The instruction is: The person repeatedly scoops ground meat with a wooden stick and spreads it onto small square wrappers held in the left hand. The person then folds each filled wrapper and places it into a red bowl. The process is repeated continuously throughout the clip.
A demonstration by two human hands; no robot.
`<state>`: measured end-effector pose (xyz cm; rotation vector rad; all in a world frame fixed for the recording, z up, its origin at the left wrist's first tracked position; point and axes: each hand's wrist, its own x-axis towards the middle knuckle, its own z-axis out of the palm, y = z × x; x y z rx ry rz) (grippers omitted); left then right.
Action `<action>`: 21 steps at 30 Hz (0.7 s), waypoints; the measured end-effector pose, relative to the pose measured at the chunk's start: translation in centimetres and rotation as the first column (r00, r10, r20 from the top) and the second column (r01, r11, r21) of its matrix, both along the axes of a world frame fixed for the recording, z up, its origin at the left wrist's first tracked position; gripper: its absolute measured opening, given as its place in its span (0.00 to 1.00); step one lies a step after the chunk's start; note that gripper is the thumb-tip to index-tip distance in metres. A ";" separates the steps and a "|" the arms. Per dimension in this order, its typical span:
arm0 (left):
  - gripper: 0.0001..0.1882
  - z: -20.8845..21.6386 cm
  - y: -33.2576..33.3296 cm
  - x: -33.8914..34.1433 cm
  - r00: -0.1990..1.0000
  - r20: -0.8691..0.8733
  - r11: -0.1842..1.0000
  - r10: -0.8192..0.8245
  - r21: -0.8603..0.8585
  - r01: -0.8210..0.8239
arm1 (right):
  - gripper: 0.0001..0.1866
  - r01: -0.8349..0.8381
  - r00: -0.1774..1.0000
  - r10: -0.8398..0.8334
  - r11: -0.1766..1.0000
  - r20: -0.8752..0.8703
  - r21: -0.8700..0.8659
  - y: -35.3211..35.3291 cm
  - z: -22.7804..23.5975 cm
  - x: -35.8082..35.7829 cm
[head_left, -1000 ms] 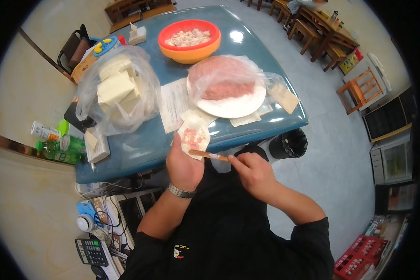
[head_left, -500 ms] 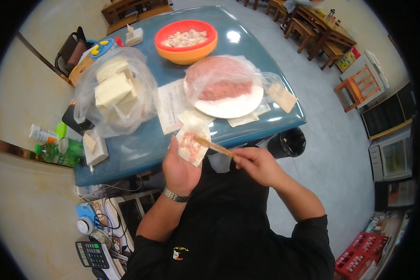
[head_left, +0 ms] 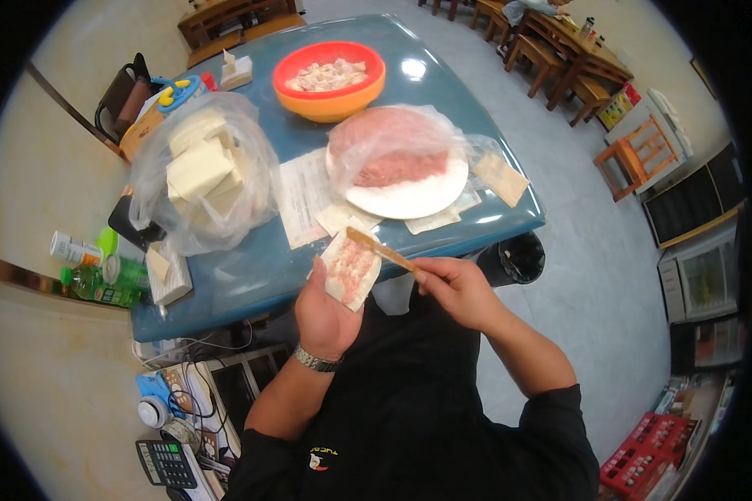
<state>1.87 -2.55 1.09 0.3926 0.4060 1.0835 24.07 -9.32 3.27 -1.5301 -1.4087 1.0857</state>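
My left hand holds up a pale square dough wrapper, its thumb along the near left edge. Pink minced meat is smeared thinly over the wrapper. Between the fingers and thumb of my right hand is a flat wooden stick, its far tip at the wrapper's top edge. Just beyond, a white plate bears a large mound of minced meat, partly under clear plastic. To the left, a clear plastic bag holds stacks of pale wrappers.
An orange bowl with a red rim stands at the back, holding pale chopped pieces. Paper sheets lie by the plate. Bottles and a tissue pack are at left. Below the table's right corner stands a black bin.
The stick's tip has moved from the middle of the wrapper to its upper edge. The meat is spread over more of the wrapper, and my left hand has lowered slightly.
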 end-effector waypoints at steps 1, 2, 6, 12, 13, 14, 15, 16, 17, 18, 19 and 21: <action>0.34 -0.1 0.0 -0.1 1.000 0.001 1.000 -0.001 -0.002 0.001 | 0.15 0.024 1.000 -0.024 1.000 -0.017 -0.012 0.1 -0.1 0.2; 0.34 -0.1 0.0 -0.3 1.000 0.003 1.000 -0.002 -0.005 0.002 | 0.16 0.047 0.998 -0.048 0.999 -0.033 -0.025 0.2 0.0 0.2; 0.33 0.0 0.2 -0.5 1.000 0.012 1.000 -0.006 -0.020 0.007 | 0.15 0.071 0.997 -0.072 0.997 -0.034 -0.025 -0.2 0.4 -0.3; 0.34 0.2 0.4 -0.3 0.999 0.033 0.997 -0.012 -0.070 0.014 | 0.25 -0.165 0.827 -0.192 0.815 0.528 0.555 -1.2 -1.6 -2.5; 0.34 0.6 0.5 -0.3 0.999 0.037 0.998 0.008 -0.061 -0.005 | 0.29 -0.194 0.791 -0.206 0.808 0.576 0.556 -1.3 -2.3 -2.7; 0.34 0.9 0.6 -0.4 0.999 0.040 0.998 0.028 -0.052 -0.026 | 0.29 -0.196 0.785 -0.205 0.813 0.584 0.549 -1.6 -2.8 -2.7; 0.34 1.1 0.8 -0.5 0.998 0.044 0.998 0.050 -0.044 -0.048 | 0.30 -0.199 0.780 -0.203 0.817 0.592 0.542 -2.0 -3.1 -2.7; 0.34 1.0 1.1 -0.7 0.997 0.043 0.997 0.062 -0.041 -0.060 | 0.30 -0.203 0.776 -0.200 0.819 0.598 0.537 -2.2 -3.5 -2.6; 0.34 0.8 1.5 -1.1 0.996 0.042 0.997 0.074 -0.039 -0.073 | 0.29 -0.197 0.780 -0.192 0.828 0.595 0.525 -2.5 -3.8 -2.4; 0.34 0.6 1.7 -1.4 0.995 0.041 0.996 0.087 -0.036 -0.086 | 0.29 -0.191 0.784 -0.184 0.837 0.592 0.513 -2.9 -4.0 -1.9; 0.35 0.4 1.9 -1.7 0.995 0.045 0.996 0.087 -0.026 -0.085 | 0.28 -0.184 0.791 -0.175 0.846 0.587 0.501 -3.2 -4.1 -1.6; 0.35 0.2 2.3 -2.0 0.993 0.048 0.994 0.107 0.008 -0.107 | 0.25 -0.154 0.863 -0.095 0.886 0.496 0.438 -3.9 -3.9 -1.1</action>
